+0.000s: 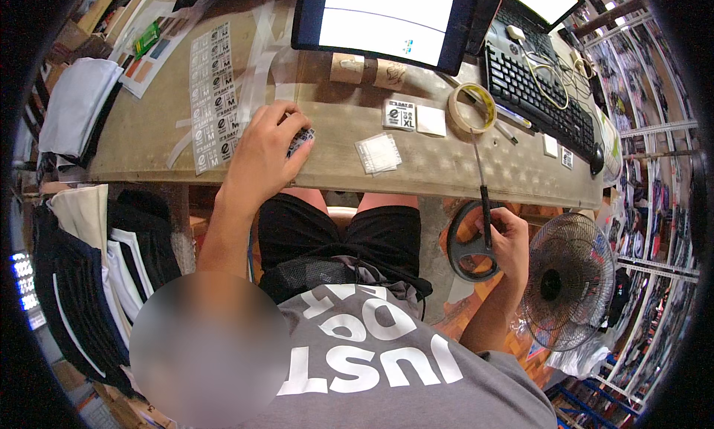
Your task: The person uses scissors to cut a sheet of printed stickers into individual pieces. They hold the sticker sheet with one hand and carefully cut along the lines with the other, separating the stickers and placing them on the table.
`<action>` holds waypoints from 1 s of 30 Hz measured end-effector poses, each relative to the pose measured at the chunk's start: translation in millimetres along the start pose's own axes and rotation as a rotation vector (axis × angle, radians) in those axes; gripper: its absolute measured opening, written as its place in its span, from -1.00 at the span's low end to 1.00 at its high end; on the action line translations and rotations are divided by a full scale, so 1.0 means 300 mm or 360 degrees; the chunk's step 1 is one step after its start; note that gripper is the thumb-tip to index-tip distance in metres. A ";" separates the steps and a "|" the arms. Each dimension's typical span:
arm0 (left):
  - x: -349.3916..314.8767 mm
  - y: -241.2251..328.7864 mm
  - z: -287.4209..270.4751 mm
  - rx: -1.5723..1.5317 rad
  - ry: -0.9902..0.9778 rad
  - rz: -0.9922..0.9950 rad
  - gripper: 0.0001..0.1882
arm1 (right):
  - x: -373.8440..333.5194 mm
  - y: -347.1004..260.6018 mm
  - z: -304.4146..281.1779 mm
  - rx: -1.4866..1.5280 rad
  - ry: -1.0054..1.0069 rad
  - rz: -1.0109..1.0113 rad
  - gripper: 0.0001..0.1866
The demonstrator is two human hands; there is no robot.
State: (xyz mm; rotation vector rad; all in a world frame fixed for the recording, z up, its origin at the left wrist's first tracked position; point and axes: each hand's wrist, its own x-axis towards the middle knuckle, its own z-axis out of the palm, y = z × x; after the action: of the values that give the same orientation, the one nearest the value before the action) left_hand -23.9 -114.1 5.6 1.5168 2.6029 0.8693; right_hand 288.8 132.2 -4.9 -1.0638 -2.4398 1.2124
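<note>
My left hand (pixel 268 146) rests on the table near its front edge, fingers curled round a small stack of printed labels (pixel 300 141), mostly hidden under the fingers. My right hand (pixel 509 239) grips large black-handled scissors (pixel 473 244) off the table's front edge, their slim blades pointing up over the tabletop. Left of my left hand lie long strips of printed labels (pixel 212 94). Between the hands are a pile of white cut pieces (pixel 378 154), a stack of cut printed labels (pixel 400 115) and a blank white stack (pixel 431 121).
A tape roll (pixel 471 108) lies beyond the scissors' tips, beside pens (pixel 513 116) and a black keyboard (pixel 539 94). A tablet (pixel 387 20) stands at the back. Folded garments (pixel 78 105) sit at the left; a fan (pixel 567 282) stands at the right.
</note>
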 end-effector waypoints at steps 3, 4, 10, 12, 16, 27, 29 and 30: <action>0.002 0.008 0.007 0.0017 0.0034 -0.0042 -0.77 | 0.001 -0.003 0.000 -0.0033 0.0018 -0.0042 -0.83; 0.003 0.012 0.010 0.0020 0.0041 -0.0059 -0.76 | 0.001 -0.005 0.000 -0.0051 0.0033 -0.0062 -0.83; 0.013 0.020 0.027 0.0079 0.0126 -0.0065 -0.75 | 0.004 -0.011 -0.004 0.0031 -0.0003 -0.0005 -0.86; 0.016 0.020 0.030 0.0078 0.0130 -0.0068 -0.74 | 0.004 -0.017 -0.004 0.0014 0.0008 -0.0039 -0.87; 0.023 0.016 0.033 0.0096 0.0152 -0.0044 -0.72 | 0.005 -0.017 -0.004 0.0028 0.0019 -0.0027 -0.87; 0.028 0.013 0.033 0.0044 0.0055 -0.0164 -0.66 | -0.002 0.003 -0.004 0.0031 -0.0016 0.0013 -0.88; 0.019 0.019 0.020 0.0057 0.0061 -0.0172 -0.61 | -0.002 0.002 -0.009 0.0017 -0.0027 0.0029 -0.88; 0.007 0.029 -0.001 0.0077 0.0072 -0.0149 -0.56 | -0.003 0.000 -0.015 -0.0032 -0.0027 0.0039 -0.88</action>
State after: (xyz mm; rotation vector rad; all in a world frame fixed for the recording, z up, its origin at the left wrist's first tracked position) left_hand -18.1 -109.2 10.6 1.3882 2.7213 0.8482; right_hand 291.7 134.3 -1.9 -1.0966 -2.4638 1.2112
